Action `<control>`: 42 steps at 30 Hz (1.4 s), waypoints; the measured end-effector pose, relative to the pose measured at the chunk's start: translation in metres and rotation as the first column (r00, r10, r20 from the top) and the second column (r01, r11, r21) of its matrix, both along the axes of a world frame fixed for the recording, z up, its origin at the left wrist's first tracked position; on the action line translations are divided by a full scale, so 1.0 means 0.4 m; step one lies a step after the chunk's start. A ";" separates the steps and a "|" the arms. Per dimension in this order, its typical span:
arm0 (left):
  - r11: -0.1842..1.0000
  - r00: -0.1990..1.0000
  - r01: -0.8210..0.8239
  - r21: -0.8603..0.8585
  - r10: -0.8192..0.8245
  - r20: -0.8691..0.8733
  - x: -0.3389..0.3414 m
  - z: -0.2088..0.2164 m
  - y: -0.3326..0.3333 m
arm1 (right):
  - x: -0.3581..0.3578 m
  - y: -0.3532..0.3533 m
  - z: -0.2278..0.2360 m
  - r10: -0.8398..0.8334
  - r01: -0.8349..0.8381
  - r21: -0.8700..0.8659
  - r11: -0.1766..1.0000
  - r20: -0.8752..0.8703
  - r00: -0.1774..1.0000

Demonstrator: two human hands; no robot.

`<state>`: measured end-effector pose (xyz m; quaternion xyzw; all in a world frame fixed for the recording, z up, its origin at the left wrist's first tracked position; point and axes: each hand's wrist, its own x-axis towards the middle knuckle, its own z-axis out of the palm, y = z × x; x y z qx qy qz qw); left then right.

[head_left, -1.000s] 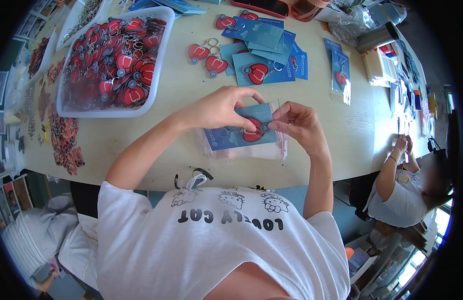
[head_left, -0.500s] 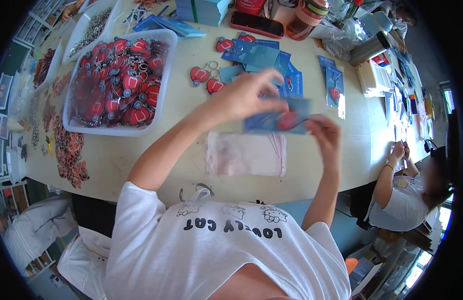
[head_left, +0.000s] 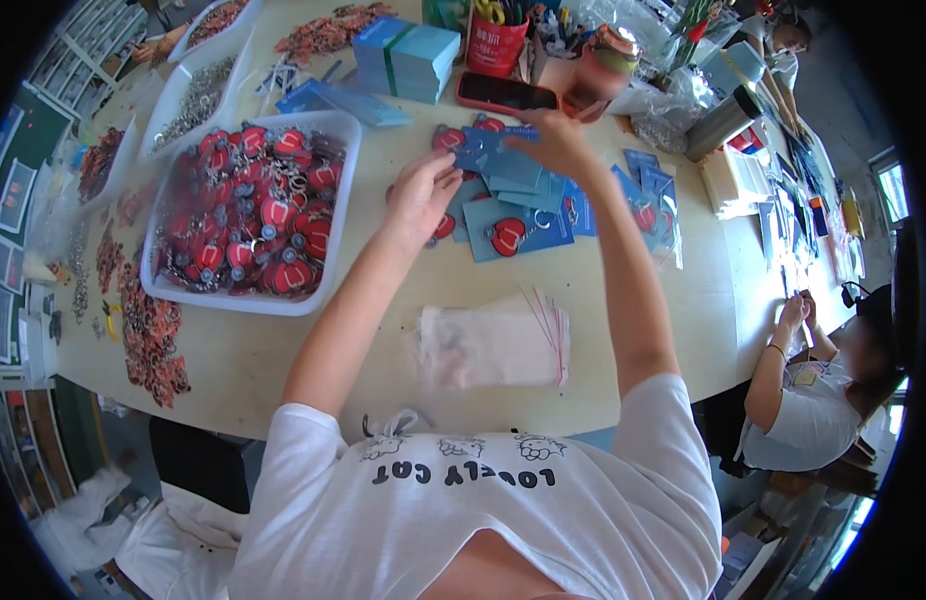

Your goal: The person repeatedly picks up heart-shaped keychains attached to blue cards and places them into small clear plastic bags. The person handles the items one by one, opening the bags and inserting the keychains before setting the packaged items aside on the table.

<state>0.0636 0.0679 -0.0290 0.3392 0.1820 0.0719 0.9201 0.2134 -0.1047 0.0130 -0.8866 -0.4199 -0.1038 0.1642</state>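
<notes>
Spread to the right of the white plastic tub (head_left: 253,304), a loose pile of blue backing cards (head_left: 523,185), with a red keychain (head_left: 508,237) laid across one, apparently ready for bagging. Nearest the tub, at the pile's left end, the left hand (head_left: 423,195), half open with loosely curled fingers, nothing clearly held. Farther right of the tub, the right hand (head_left: 558,145), bent over the topmost card and blurred; cannot tell gripping from mere touching. Farther right again, glossy clear-bagged cards (head_left: 651,212), judged the most finished of all, at least one with a red keychain inside. Below and to the right of the tub, a flat stack of clear zip bags (head_left: 495,345), seemingly unused. Much apparently left: inside the tub, a heap of uncarded keychains (head_left: 273,215); beyond it to the right, a green-banded stack of pale-blue cards (head_left: 413,70).
</notes>
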 end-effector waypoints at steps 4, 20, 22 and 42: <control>0.947 0.973 -0.227 -0.226 0.208 -0.105 0.040 -0.018 -0.013 | 0.066 0.057 -0.062 0.136 -0.125 0.052 0.991 -0.335 0.932; 0.183 0.686 -0.702 0.688 -0.082 0.723 -0.042 0.265 -0.112 | -0.219 0.000 0.094 0.793 0.254 0.947 0.198 -0.307 0.526; 0.123 0.659 -0.713 0.690 -0.216 0.720 -0.032 0.235 -0.074 | -0.195 -0.018 0.088 0.799 0.183 0.952 0.245 -0.305 0.518; 0.457 0.891 -0.451 0.766 0.185 0.414 -0.082 0.186 -0.064 | -0.248 -0.045 0.143 0.470 -0.039 0.834 0.551 -0.271 0.840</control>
